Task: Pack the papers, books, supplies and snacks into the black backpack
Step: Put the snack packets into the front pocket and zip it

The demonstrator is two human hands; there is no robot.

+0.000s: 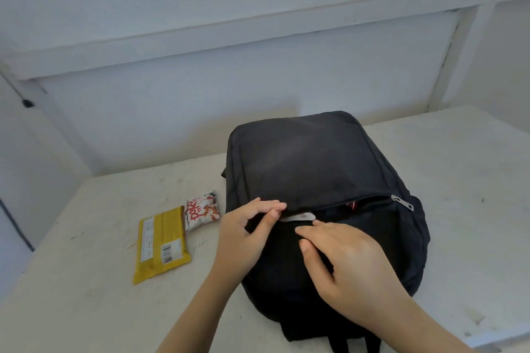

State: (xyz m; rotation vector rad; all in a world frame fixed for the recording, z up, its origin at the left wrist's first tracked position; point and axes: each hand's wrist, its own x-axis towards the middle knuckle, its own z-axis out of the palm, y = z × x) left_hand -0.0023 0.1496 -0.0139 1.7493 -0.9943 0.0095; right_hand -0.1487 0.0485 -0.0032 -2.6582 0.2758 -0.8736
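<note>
Fingers (pixel 269 205) of the left hand (pixel 246 229) pinch the fabric edge at the half-open front zipper of the one black backpack (pixel 315 157). The right hand (pixel 344 261) rests on the front, fingers extended, gripping nothing, beside a white strip (pixel 298 217) in the opening. The backpack lies on the desk (pixel 459 180); two snack packets, one yellow (pixel 160 243), one white-and-red (pixel 202 210), lie just left.

left grip (pixel 247 226) pinches, right grip (pixel 348 259) rests flat, fingers straight.

One head-worn, wide-angle view looks forward and down, close over the backpack (pixel 315 166) on the table (pixel 86 238), facing the wall (pixel 172 94).
</note>
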